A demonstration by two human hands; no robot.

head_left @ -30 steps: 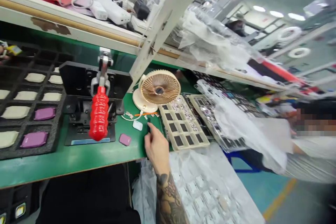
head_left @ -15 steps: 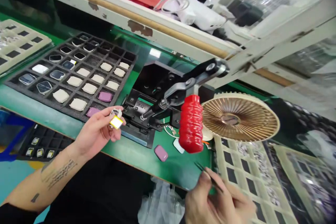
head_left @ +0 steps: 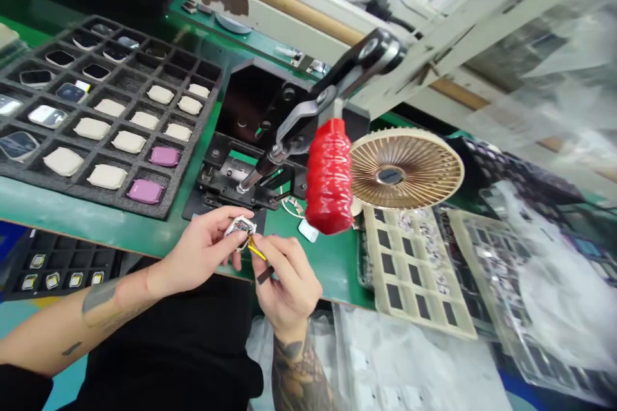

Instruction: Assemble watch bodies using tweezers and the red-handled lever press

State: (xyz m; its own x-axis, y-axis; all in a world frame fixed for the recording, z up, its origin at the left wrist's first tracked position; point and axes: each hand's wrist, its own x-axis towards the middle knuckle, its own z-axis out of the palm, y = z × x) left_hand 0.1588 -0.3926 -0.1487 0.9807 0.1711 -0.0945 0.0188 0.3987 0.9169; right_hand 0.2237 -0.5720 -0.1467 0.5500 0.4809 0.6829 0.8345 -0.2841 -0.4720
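In my left hand [head_left: 202, 247] is a small white watch case [head_left: 241, 228] with its open side showing electronics, pinched between thumb and fingers. My right hand [head_left: 286, 276] meets it, closed around dark tweezers [head_left: 264, 275] that are mostly covered by the fingers. A yellow-edged battery [head_left: 256, 249] hangs at the case's lower right side, by my right fingertips. Whether the fingers or the tweezers touch the battery, I cannot tell. Just beyond both hands stands a black lever press [head_left: 236, 170] with a red handle grip [head_left: 330, 180].
To the left lies a dark foam tray [head_left: 159, 202] with beige cases, purple cases and black watch screens. A round gold fan [head_left: 409, 167] stands right of the press. Beige compartment trays [head_left: 463, 327] lie at the right. A lower black tray [head_left: 53, 237] holds several small parts.
My right hand has moved left from the bench's right side to the watch case in my left hand. The battery now hangs at the case's side. The view has shifted.
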